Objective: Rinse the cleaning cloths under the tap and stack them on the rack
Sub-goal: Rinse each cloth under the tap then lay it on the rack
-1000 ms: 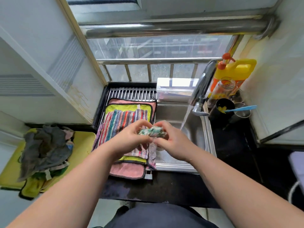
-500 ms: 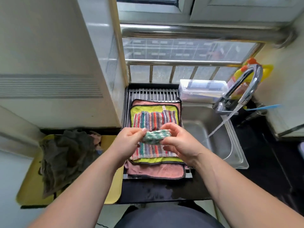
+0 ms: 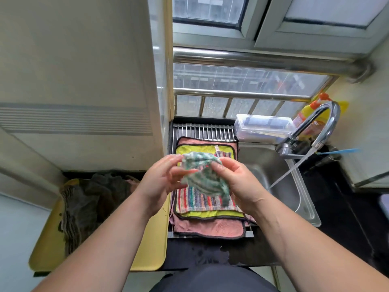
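Soft daylight from the window (image 3: 242, 81) — glare on the tap (image 3: 333, 125), edges bent by the wide lens, slight blur.

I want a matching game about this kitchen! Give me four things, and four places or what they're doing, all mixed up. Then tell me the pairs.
Things
1. green cloth
2. striped cloth
3. grey cloths
4. tap

Places or states
A. heaped on the yellow tray
B. pouring water into the sink
C. held between the left hand and the right hand
D. spread flat, topmost on the rack

Pairs: 1-C, 2-D, 3-A, 4-B
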